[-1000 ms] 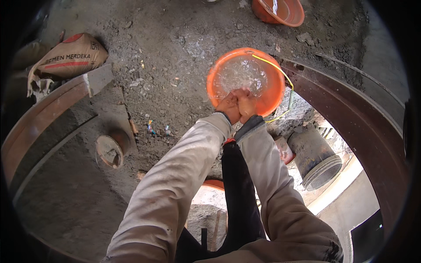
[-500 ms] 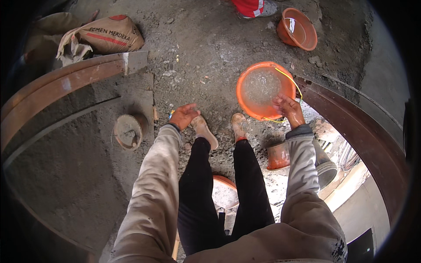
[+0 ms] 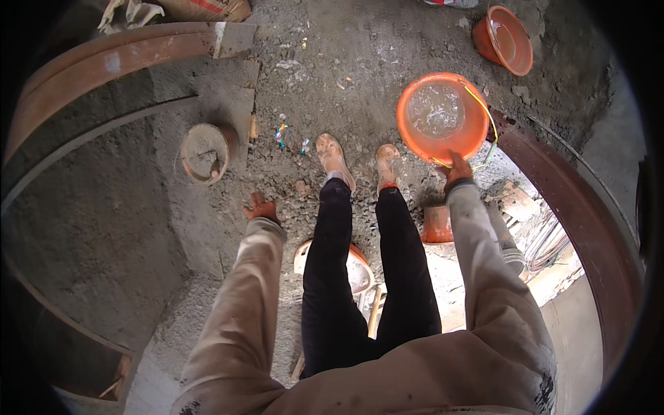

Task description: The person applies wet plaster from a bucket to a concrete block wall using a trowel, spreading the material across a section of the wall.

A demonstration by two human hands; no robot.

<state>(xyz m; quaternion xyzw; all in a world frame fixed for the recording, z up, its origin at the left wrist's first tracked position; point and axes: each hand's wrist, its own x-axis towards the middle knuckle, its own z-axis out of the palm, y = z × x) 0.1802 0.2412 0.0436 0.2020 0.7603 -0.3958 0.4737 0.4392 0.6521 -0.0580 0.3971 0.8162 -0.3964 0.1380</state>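
Observation:
My right hand (image 3: pixel 457 170) is at the near rim of an orange bucket (image 3: pixel 477 135), its fingers hooked over the edge beside the yellow handle (image 3: pixel 492 126). Cloudy water (image 3: pixel 436 111) with a rippled, shiny surface lies inside. Nothing is in my left hand (image 3: pixel 262 207); it hangs over the rubble to the left of my legs, fingers spread. A round pail (image 3: pixel 223 146) with grey contents stands ahead of it on the left.
An orange bucket (image 3: pixel 508 43) tilts at the far right. An orange tub (image 3: pixel 299 257) sits behind my legs, another orange container (image 3: pixel 437 225) under my right arm. Curved-looking beams (image 3: pixel 131 52) (image 3: pixel 553 187) flank both sides. A sack (image 3: pixel 200 8) lies far left.
My right hand has come from above the bucket's water to its near rim. My left hand has moved back toward me and lower left. The view has shifted, and the other person's red trouser leg is gone.

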